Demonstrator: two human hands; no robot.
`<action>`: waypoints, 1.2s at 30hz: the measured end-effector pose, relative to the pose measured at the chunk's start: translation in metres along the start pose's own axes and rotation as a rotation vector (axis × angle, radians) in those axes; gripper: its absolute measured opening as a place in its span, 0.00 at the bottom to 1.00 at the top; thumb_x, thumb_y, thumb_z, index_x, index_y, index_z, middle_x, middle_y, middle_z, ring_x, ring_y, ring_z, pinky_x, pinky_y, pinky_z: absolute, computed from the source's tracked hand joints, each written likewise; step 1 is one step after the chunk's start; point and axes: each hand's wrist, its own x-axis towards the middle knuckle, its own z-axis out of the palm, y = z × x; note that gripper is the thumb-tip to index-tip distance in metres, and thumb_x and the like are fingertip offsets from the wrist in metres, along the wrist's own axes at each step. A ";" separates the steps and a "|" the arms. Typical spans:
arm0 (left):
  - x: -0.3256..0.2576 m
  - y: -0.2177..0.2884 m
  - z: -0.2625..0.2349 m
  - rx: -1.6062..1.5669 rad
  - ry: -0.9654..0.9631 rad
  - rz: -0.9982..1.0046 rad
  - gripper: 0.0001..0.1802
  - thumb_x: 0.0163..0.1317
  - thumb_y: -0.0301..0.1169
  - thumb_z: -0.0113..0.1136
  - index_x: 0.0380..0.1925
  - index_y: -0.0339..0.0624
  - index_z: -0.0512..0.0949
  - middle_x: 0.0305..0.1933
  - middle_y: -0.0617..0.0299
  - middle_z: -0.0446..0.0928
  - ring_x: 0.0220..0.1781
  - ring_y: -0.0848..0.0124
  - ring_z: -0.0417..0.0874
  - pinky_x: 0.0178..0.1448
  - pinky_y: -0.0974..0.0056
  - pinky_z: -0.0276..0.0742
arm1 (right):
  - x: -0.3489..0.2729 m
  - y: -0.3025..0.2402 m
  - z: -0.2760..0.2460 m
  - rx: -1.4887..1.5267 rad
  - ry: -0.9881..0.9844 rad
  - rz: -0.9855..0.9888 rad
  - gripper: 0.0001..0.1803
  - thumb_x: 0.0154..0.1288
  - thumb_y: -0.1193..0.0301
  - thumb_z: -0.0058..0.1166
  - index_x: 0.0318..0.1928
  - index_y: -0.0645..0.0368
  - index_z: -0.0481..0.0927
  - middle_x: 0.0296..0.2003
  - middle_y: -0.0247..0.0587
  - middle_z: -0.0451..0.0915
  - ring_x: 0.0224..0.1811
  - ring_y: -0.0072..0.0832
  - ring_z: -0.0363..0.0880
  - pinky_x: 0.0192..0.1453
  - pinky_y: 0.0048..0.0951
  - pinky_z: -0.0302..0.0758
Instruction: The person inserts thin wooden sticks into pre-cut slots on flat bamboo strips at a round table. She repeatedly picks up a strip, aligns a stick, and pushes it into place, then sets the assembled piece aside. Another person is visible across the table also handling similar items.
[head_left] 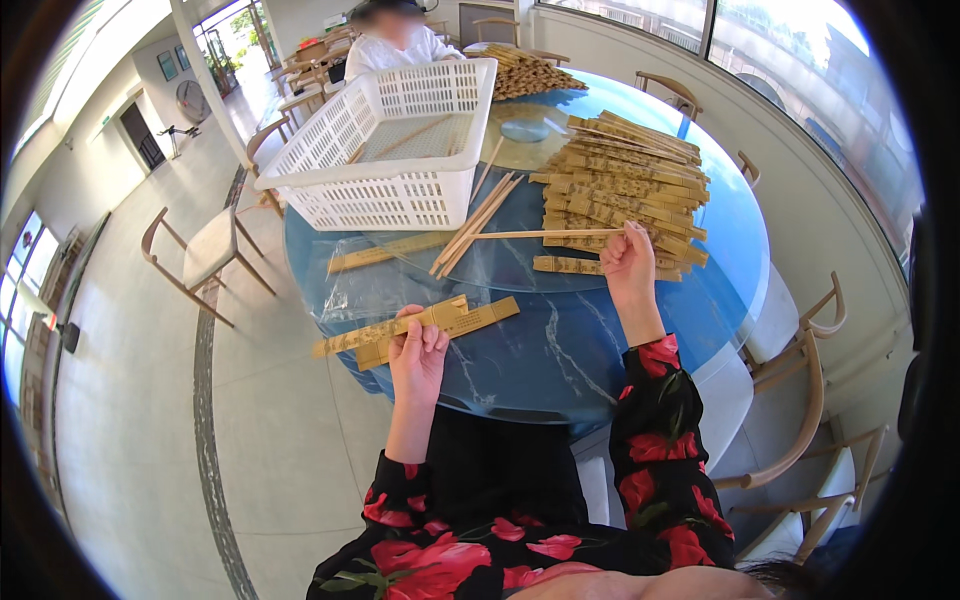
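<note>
Head view: one white basket [372, 178] stood on the table [545, 360]. Nearer, the left hand [418, 355] gripped one yellow sleeve [380, 332], partly hiding a second sleeve [492, 312] lying beneath. Loose wooden sticks [480, 225] overlapped, defying a count. The right hand [630, 262] pinched a slim stick [545, 234], single or paired unclear, before one uncountable sleeve pile [625, 185].

Long black sleeves [640, 400], large red flowers [430, 568], green leaves [350, 580], black lower garment [500, 460]
</note>
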 end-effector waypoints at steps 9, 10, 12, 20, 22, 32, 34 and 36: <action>-0.002 0.001 0.002 0.008 0.010 -0.001 0.11 0.77 0.32 0.49 0.54 0.41 0.69 0.28 0.70 0.62 0.30 0.79 0.64 0.39 0.72 0.63 | -0.005 0.001 0.007 0.113 -0.157 0.166 0.09 0.77 0.66 0.48 0.47 0.56 0.76 0.23 0.31 0.69 0.26 0.21 0.65 0.32 0.24 0.62; -0.004 0.001 0.002 0.003 0.008 -0.004 0.11 0.77 0.32 0.49 0.54 0.41 0.69 0.28 0.70 0.62 0.30 0.79 0.64 0.39 0.72 0.63 | -0.007 0.003 0.006 0.098 -0.175 0.144 0.10 0.77 0.65 0.48 0.48 0.57 0.76 0.24 0.31 0.70 0.26 0.21 0.65 0.32 0.24 0.63; -0.002 0.002 0.001 -0.007 0.000 -0.007 0.11 0.76 0.32 0.49 0.54 0.41 0.69 0.28 0.70 0.62 0.30 0.79 0.64 0.39 0.72 0.63 | -0.007 0.003 0.004 0.074 -0.215 0.084 0.11 0.78 0.64 0.48 0.48 0.58 0.77 0.24 0.32 0.71 0.26 0.21 0.65 0.32 0.24 0.63; -0.001 0.001 0.001 -0.003 0.004 -0.007 0.12 0.76 0.31 0.51 0.55 0.40 0.69 0.28 0.70 0.62 0.31 0.79 0.64 0.39 0.72 0.63 | 0.003 0.001 -0.013 0.075 -0.175 -0.077 0.11 0.78 0.64 0.48 0.46 0.58 0.78 0.23 0.33 0.71 0.24 0.21 0.63 0.31 0.24 0.61; -0.001 0.001 -0.001 -0.004 0.008 -0.004 0.12 0.76 0.32 0.51 0.55 0.40 0.69 0.28 0.70 0.62 0.31 0.79 0.64 0.39 0.72 0.63 | 0.002 -0.002 -0.012 0.081 -0.105 -0.126 0.12 0.78 0.63 0.47 0.44 0.57 0.77 0.22 0.34 0.70 0.23 0.21 0.62 0.29 0.24 0.60; -0.003 0.002 0.001 0.014 0.004 -0.003 0.12 0.75 0.32 0.51 0.55 0.40 0.70 0.28 0.70 0.63 0.31 0.79 0.64 0.39 0.72 0.64 | -0.011 0.004 0.002 -0.155 -0.238 -0.072 0.13 0.81 0.61 0.39 0.39 0.54 0.71 0.18 0.34 0.67 0.19 0.22 0.61 0.26 0.25 0.58; -0.003 0.001 0.003 0.015 0.010 -0.005 0.12 0.76 0.32 0.51 0.55 0.40 0.70 0.28 0.70 0.62 0.31 0.79 0.64 0.39 0.72 0.63 | -0.013 0.004 0.005 -0.189 -0.228 -0.075 0.13 0.81 0.61 0.40 0.39 0.54 0.71 0.19 0.34 0.68 0.19 0.21 0.62 0.26 0.25 0.58; -0.003 0.002 0.003 0.015 0.014 -0.004 0.12 0.76 0.31 0.50 0.55 0.40 0.70 0.28 0.70 0.62 0.31 0.79 0.63 0.39 0.72 0.63 | -0.015 0.005 0.009 -0.212 -0.198 -0.071 0.13 0.81 0.61 0.40 0.39 0.54 0.70 0.20 0.33 0.68 0.20 0.21 0.63 0.26 0.24 0.58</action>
